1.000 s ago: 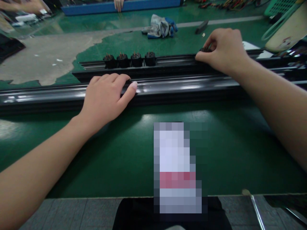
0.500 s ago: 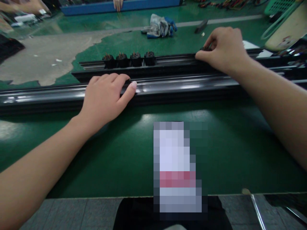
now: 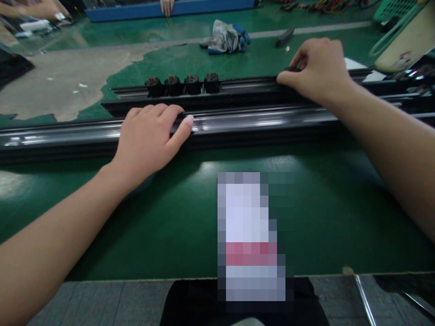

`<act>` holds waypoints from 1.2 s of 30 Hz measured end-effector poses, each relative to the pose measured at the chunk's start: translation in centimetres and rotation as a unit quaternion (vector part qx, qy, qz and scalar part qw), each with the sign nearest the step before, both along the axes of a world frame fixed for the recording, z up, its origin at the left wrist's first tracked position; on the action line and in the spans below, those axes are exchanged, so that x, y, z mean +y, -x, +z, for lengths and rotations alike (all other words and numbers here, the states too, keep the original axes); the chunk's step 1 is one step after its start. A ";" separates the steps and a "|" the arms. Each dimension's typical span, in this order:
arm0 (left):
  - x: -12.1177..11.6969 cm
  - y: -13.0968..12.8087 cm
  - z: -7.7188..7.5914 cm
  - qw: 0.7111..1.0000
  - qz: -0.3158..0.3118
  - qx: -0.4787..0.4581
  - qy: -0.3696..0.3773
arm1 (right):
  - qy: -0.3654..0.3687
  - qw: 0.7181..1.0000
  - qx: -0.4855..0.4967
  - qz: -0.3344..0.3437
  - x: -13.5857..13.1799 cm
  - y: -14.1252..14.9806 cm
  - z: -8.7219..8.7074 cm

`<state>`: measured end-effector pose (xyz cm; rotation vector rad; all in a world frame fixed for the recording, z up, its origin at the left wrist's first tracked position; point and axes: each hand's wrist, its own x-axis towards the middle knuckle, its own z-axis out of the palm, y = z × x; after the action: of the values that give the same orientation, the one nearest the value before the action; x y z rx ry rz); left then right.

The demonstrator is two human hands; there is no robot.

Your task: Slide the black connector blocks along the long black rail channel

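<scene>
My left hand (image 3: 147,138) lies across the glossy black rail (image 3: 258,120), its fingers curled over the far edge and its thumb along the top. Farther back, my right hand (image 3: 319,68) is closed in a pinch at a second black rail (image 3: 251,84). A small dark part (image 3: 292,69) shows between its thumb and forefinger; most of it is hidden by the fingers. Several round black sockets (image 3: 192,84) with copper-coloured prongs on top sit in a row on the left part of the far rail.
Both rails lie on a green tabletop (image 3: 163,226). Beyond them are a crumpled grey-and-blue glove (image 3: 226,37), a dark block (image 3: 284,37) and a green basket (image 3: 394,16). A pixelated upright patch (image 3: 248,217) covers the near table edge. Another person's hand (image 3: 167,7) rests by a blue bar (image 3: 210,7).
</scene>
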<state>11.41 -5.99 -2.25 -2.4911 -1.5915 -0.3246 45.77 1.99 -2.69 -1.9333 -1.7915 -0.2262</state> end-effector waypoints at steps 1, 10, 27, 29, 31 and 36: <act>0.0 0.0 0.0 1.000 -0.002 -0.002 -0.001 | 0.001 1.000 -0.001 -0.002 0.0 0.0 0.0; 0.0 -0.1 0.0 0.999 0.001 0.032 -0.013 | 0.000 1.000 0.004 -0.018 -0.2 0.2 0.1; 0.0 0.1 0.0 0.999 -0.008 0.038 -0.012 | -0.011 0.998 0.029 -0.045 -0.4 0.4 0.1; -0.1 0.1 0.1 0.999 -0.008 0.043 -0.010 | -0.012 0.998 0.034 -0.044 -0.4 0.4 0.1; -0.1 0.1 0.2 0.999 -0.008 0.041 -0.014 | -0.015 0.998 0.038 -0.045 -0.4 0.5 0.1; -0.2 -0.1 0.4 0.999 -0.005 0.042 -0.003 | -0.014 0.998 0.040 -0.056 -0.4 0.5 0.1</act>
<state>11.46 -6.15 -1.86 -2.4744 -1.5436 -0.2222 45.29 1.55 -2.62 -1.9960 -1.6234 -0.2079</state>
